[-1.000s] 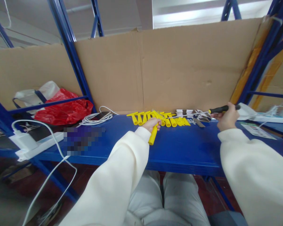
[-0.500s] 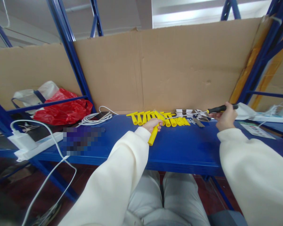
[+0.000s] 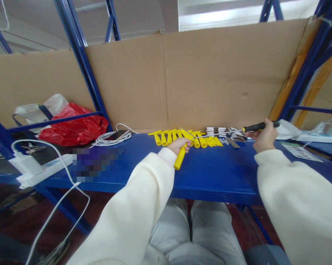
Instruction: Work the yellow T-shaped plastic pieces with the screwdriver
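My left hand (image 3: 178, 146) is closed around a yellow T-shaped plastic handle (image 3: 179, 162), its hollow round end pointing toward me. In my right hand (image 3: 266, 137) is a screwdriver (image 3: 254, 127) with a black and yellow grip. Its long thin shaft runs left to the head of the held yellow handle; whether the tip touches a screw is too small to tell. Just behind my left hand, several similar yellow handles (image 3: 164, 139) lie in a row. Flat yellow pieces (image 3: 212, 141), small white-banded packs (image 3: 216, 131) and metal blades (image 3: 233, 142) lie between my hands.
Blue bench (image 3: 218, 173), backed by cardboard (image 3: 210, 81). Coiled white cable (image 3: 113, 138) and a phone (image 3: 118, 135) lie left, near a red bag (image 3: 74, 127). A power strip (image 3: 44, 171) with trailing cable is at the left edge; a printed sheet (image 3: 301, 152) lies right.
Almost nothing differs. Both hands keep their places with the yellow handle and the screwdriver, and the view has shifted very slightly.
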The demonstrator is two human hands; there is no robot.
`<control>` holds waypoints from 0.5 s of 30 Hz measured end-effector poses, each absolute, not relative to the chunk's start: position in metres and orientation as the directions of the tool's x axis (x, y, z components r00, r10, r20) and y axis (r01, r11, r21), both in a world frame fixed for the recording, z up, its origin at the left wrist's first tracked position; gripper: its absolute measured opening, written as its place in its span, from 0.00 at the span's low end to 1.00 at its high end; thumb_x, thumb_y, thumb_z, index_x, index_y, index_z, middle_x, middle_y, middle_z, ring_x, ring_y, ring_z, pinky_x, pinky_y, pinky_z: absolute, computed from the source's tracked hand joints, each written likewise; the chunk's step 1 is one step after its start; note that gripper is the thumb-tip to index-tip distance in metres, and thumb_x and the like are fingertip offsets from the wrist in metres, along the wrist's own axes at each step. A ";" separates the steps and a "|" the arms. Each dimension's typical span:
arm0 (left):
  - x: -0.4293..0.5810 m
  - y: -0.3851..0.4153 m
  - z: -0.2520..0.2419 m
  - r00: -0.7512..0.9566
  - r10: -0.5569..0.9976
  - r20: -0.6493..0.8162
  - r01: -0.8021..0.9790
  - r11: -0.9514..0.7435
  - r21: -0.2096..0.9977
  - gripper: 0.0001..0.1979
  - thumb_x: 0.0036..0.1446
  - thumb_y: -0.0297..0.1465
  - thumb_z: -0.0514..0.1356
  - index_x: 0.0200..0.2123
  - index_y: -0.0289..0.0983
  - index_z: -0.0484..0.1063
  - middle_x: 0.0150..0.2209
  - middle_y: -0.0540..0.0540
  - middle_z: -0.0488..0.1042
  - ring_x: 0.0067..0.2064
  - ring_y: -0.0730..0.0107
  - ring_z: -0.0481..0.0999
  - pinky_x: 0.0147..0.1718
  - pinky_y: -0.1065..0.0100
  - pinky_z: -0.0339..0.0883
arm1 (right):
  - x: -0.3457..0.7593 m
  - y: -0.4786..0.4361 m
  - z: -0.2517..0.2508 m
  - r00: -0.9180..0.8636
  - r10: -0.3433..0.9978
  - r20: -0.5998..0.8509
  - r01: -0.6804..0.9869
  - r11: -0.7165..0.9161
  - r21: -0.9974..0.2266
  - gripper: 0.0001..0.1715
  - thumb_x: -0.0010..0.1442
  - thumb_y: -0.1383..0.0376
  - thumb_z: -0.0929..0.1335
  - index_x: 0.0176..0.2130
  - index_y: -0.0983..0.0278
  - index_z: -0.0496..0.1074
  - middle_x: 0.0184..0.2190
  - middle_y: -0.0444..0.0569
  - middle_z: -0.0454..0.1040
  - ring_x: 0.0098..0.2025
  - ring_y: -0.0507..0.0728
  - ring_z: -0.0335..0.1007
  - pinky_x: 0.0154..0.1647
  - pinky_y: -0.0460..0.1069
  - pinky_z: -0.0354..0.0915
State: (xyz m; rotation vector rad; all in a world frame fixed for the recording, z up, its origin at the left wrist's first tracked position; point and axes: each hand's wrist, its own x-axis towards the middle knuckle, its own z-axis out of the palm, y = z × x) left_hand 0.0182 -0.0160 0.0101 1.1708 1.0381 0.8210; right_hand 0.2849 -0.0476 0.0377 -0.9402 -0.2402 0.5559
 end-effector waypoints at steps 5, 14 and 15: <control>0.018 -0.014 0.009 0.320 0.925 -0.207 -0.006 0.221 0.975 0.14 0.64 0.18 0.51 0.28 0.40 0.58 0.18 0.58 0.58 0.15 0.81 0.54 0.16 0.78 0.50 | 0.285 -0.048 0.038 0.835 0.548 -0.052 -0.357 0.467 -0.809 0.05 0.70 0.67 0.62 0.39 0.58 0.60 0.19 0.32 0.53 0.14 0.48 0.54 0.19 0.46 0.71; 0.018 -0.014 0.009 0.307 0.929 -0.208 -0.040 0.231 0.972 0.13 0.61 0.17 0.53 0.29 0.40 0.58 0.19 0.58 0.59 0.15 0.82 0.55 0.16 0.78 0.50 | 0.285 -0.049 0.038 0.818 0.573 -0.054 -0.371 0.452 -0.811 0.05 0.70 0.67 0.61 0.38 0.58 0.59 0.18 0.33 0.57 0.13 0.48 0.57 0.16 0.42 0.67; 0.018 -0.014 0.009 0.309 0.928 -0.209 -0.038 0.232 0.972 0.13 0.61 0.17 0.53 0.29 0.39 0.58 0.18 0.58 0.59 0.15 0.82 0.55 0.16 0.78 0.50 | 0.285 -0.050 0.038 0.817 0.574 -0.056 -0.373 0.450 -0.811 0.05 0.70 0.67 0.60 0.38 0.58 0.58 0.18 0.33 0.57 0.13 0.48 0.56 0.16 0.42 0.67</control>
